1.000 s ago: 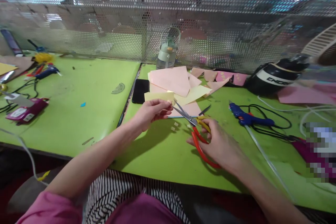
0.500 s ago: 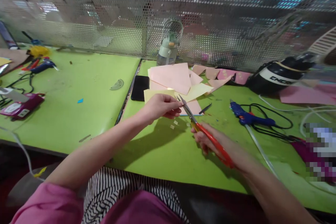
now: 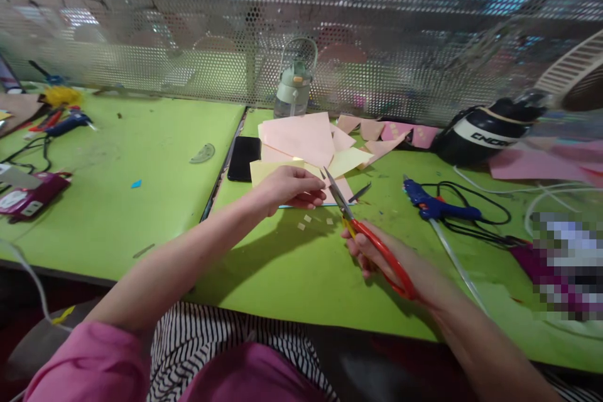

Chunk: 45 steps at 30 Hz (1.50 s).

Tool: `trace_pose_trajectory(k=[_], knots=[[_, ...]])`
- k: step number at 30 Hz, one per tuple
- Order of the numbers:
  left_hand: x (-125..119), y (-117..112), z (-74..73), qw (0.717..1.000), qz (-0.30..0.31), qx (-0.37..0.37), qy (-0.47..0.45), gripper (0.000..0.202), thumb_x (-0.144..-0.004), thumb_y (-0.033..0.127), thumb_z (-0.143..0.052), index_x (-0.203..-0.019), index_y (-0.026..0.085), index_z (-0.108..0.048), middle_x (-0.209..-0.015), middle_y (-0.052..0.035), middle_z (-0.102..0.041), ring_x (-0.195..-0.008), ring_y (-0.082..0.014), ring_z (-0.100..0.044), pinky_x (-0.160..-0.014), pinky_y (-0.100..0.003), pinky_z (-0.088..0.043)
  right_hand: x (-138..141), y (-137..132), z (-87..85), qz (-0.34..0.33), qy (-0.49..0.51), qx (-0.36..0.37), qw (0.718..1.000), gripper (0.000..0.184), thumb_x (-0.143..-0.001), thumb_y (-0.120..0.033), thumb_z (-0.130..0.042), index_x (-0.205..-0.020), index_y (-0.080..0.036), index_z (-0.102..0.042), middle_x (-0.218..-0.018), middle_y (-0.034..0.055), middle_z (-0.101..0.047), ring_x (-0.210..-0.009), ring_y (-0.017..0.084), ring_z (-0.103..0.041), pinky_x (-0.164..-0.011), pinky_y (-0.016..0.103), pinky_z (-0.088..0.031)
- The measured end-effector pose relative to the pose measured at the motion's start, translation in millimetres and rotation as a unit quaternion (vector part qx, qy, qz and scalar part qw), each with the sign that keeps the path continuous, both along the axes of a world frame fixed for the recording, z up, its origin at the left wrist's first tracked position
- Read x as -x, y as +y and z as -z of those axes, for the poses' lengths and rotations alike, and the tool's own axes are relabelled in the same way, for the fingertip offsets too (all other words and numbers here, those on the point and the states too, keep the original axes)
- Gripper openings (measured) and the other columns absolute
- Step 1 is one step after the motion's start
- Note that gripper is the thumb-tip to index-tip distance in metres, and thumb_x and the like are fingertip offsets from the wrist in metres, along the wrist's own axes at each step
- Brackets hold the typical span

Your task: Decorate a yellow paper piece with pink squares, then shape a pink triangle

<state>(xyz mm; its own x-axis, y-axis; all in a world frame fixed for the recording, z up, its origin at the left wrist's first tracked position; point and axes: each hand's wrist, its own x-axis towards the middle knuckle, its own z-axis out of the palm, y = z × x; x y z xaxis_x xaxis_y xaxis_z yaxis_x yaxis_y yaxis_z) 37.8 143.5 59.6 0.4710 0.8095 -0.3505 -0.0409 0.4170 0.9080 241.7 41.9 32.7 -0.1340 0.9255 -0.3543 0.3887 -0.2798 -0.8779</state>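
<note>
My left hand (image 3: pixel 287 188) pinches a pale yellow paper sheet (image 3: pixel 266 169) above the green table (image 3: pixel 292 264). My right hand (image 3: pixel 377 257) grips red-handled scissors (image 3: pixel 372 242) by the loops; their blades point up and left, tips close beside the fingers of my left hand at the paper's edge. Several tiny yellow paper bits (image 3: pixel 311 221) lie on the table below the blades.
Pink and yellow sheets (image 3: pixel 301 135) are piled behind, next to a black phone (image 3: pixel 244 158) and a water bottle (image 3: pixel 292 81). A blue glue gun (image 3: pixel 431 204) with cables lies right, a black helmet (image 3: pixel 485 132) farther right. A perforated metal screen (image 3: pixel 188 44) runs along the back.
The scissor blades, wide open a second ago, have closed and swung upright toward the yellow paper. My right hand turned and my left hand shifted slightly right with the sheet.
</note>
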Motion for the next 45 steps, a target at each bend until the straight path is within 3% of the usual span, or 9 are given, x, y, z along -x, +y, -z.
trace_pose_trajectory(k=[6,12,18,26,39,45], knots=[[-3.5,-1.4,-3.4,1.000,-0.007,-0.015,0.025,0.018,-0.085,0.012,-0.065,-0.068,0.014,-0.063,-0.066,-0.0039,-0.070,-0.059,-0.0099,-0.065,-0.070,-0.028,-0.055,-7.6,2.2,4.1,-0.037,-0.042,-0.010,0.998,0.057,-0.072,-0.077,-0.059,-0.089,-0.023,-0.051,-0.069,-0.0038,-0.045,-0.057,0.012,-0.047,-0.050,0.026,-0.046],[-4.9,-0.3,-2.7,0.998,-0.006,-0.032,0.045,0.015,-0.080,0.016,-0.073,-0.068,0.014,-0.062,-0.065,-0.0032,-0.069,-0.061,-0.0104,-0.066,-0.073,-0.028,-0.054,-1.8,4.5,-2.3,-0.012,-0.066,0.010,0.998,0.052,-0.069,-0.068,-0.067,-0.089,-0.023,-0.050,-0.073,-0.0023,-0.050,-0.058,0.012,-0.049,-0.048,0.026,-0.045],[-5.3,1.6,-1.7,0.997,0.000,-0.043,0.062,0.021,-0.077,0.019,-0.076,-0.065,0.015,-0.060,-0.061,-0.0017,-0.068,-0.057,-0.0093,-0.063,-0.065,-0.024,-0.053,-2.3,6.5,1.5,-0.023,-0.038,0.018,0.999,0.055,-0.069,-0.074,-0.064,-0.087,-0.024,-0.049,-0.066,-0.0053,-0.046,-0.051,0.010,-0.045,-0.046,0.025,-0.043],[-7.9,5.1,-2.2,0.996,0.006,-0.049,0.071,0.023,-0.082,0.015,-0.068,-0.061,0.015,-0.060,-0.060,-0.0025,-0.068,-0.054,-0.0100,-0.063,-0.061,-0.024,-0.051,-7.2,9.6,-2.2,-0.056,-0.079,0.009,0.995,0.060,-0.071,-0.081,-0.056,-0.086,-0.024,-0.050,-0.066,-0.0042,-0.049,-0.052,0.012,-0.053,-0.051,0.029,-0.050],[-13.7,20.0,7.1,0.996,0.020,-0.038,0.080,0.020,-0.079,0.017,-0.069,-0.060,0.015,-0.063,-0.058,-0.0032,-0.068,-0.054,-0.0112,-0.062,-0.063,-0.025,-0.054,-3.9,13.8,-2.9,-0.032,-0.047,0.036,0.998,0.051,-0.075,-0.073,-0.061,-0.077,-0.025,-0.044,-0.059,-0.0071,-0.044,-0.046,0.010,-0.048,-0.045,0.028,-0.051],[-22.2,36.6,13.7,0.995,0.045,-0.025,0.082,0.018,-0.076,0.018,-0.069,-0.059,0.015,-0.066,-0.062,-0.0058,-0.070,-0.059,-0.0135,-0.065,-0.067,-0.028,-0.056,2.8,18.5,-19.4,0.001,-0.066,0.074,0.995,0.056,-0.075,-0.080,-0.053,-0.072,-0.024,-0.045,-0.050,-0.0057,-0.046,-0.042,0.011,-0.048,-0.042,0.026,-0.047]])
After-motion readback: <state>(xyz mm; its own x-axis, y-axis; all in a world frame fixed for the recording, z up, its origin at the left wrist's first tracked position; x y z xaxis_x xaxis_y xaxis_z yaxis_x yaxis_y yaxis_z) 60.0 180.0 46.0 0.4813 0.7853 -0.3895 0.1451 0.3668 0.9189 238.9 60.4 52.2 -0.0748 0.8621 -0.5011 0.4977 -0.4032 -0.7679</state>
